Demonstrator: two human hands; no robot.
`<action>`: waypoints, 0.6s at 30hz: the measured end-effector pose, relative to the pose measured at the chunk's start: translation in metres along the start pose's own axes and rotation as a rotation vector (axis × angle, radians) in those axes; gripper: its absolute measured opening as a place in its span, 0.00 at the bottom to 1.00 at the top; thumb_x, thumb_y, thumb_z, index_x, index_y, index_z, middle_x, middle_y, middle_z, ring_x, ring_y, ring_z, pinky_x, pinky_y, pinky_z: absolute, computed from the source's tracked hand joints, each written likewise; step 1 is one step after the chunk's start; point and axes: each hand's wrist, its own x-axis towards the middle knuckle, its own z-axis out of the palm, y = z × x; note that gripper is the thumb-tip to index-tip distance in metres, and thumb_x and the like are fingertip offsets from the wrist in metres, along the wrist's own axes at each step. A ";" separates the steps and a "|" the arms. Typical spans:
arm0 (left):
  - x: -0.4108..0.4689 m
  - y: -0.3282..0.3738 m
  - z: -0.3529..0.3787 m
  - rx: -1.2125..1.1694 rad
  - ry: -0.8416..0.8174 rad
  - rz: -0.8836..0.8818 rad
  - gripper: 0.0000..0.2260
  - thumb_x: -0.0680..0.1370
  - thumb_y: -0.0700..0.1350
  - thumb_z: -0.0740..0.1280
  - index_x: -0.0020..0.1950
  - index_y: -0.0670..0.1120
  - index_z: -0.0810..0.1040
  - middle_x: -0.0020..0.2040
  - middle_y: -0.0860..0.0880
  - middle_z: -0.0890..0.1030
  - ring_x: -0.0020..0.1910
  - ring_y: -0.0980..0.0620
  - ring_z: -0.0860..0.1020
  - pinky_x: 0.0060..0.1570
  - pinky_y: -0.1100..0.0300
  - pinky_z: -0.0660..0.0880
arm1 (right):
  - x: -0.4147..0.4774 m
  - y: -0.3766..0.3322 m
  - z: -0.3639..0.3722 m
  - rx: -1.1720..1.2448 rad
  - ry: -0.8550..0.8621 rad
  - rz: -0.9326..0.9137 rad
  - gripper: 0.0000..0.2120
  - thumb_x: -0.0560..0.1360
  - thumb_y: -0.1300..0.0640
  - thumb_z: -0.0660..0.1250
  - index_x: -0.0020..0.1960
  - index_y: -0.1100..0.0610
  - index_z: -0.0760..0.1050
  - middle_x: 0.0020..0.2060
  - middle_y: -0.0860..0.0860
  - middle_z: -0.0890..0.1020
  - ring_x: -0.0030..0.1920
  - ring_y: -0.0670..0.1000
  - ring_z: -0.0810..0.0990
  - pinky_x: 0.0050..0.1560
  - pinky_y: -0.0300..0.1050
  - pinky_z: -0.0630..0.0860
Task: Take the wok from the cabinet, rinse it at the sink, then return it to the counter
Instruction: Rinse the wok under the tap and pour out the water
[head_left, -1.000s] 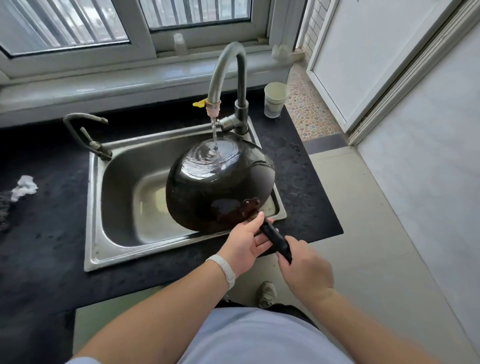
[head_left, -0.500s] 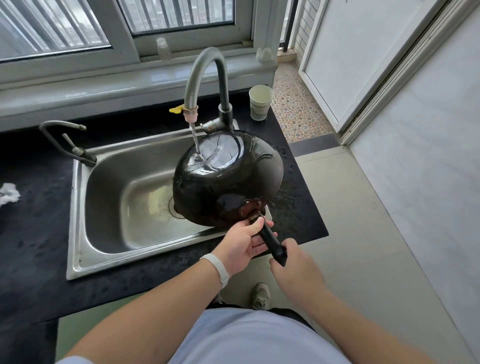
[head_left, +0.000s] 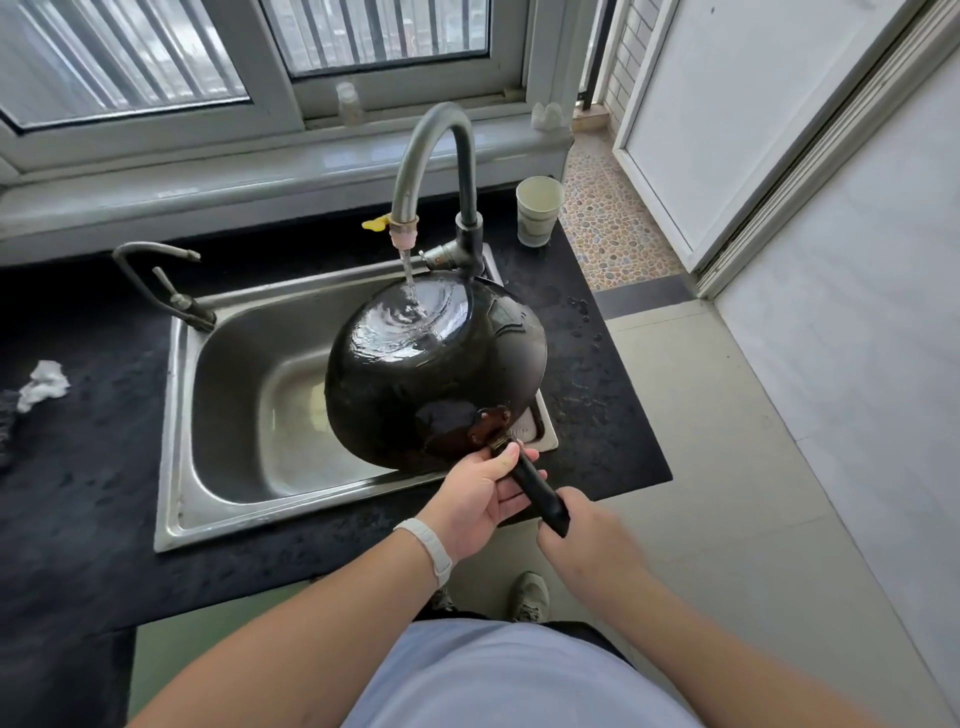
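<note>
Left grip (head_left: 480, 493) wraps the black handle (head_left: 535, 488) close to the bowl, thumb on top, fingers curled under. Right grip (head_left: 589, 532) clamps the handle's end, just behind & to the right of the left one. Both are closed on the pan.

Dark table (head_left: 78, 519) spreads ahead & left of the grips, w/ droplets on the stretch ahead-right. Steel sink (head_left: 171, 415) is set into it, ahead-left of the grips. Wok (head_left: 436, 374) is held over the sink's right half, just ahead of the left grip, flipped bottom-up & tilted, handle pointing back at the person. Tall curved faucet (head_left: 441, 145) rises beyond the wok; its water stream (head_left: 409, 275) lands on the upturned base & ripples out. Small second tap (head_left: 171, 291) stands at the sink's far-left corner, well left of the grips. Paper cup (head_left: 539, 210) stands upright on the table far ahead, near the faucet base. Crumpled tissue (head_left: 44, 384) lies far left. White band (head_left: 426, 545) circles the wrist behind the left grip.
</note>
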 end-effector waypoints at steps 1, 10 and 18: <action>-0.001 0.002 -0.003 -0.005 0.012 0.006 0.06 0.83 0.41 0.62 0.55 0.42 0.78 0.52 0.44 0.84 0.54 0.43 0.83 0.56 0.47 0.79 | 0.002 -0.003 0.001 -0.010 -0.001 -0.007 0.04 0.77 0.49 0.64 0.50 0.48 0.70 0.39 0.46 0.78 0.39 0.50 0.77 0.37 0.46 0.74; -0.001 0.023 -0.022 -0.038 0.046 0.052 0.07 0.83 0.42 0.62 0.52 0.43 0.79 0.52 0.44 0.84 0.55 0.43 0.82 0.59 0.47 0.78 | 0.023 -0.029 0.006 -0.016 -0.037 -0.055 0.06 0.76 0.47 0.65 0.50 0.49 0.72 0.40 0.47 0.80 0.40 0.51 0.79 0.43 0.52 0.79; 0.011 0.034 -0.033 -0.038 0.070 0.044 0.06 0.83 0.43 0.63 0.56 0.43 0.77 0.55 0.45 0.84 0.54 0.43 0.83 0.53 0.50 0.80 | 0.037 -0.046 0.005 -0.021 -0.048 -0.028 0.09 0.75 0.48 0.66 0.51 0.52 0.75 0.44 0.50 0.83 0.44 0.56 0.81 0.45 0.50 0.78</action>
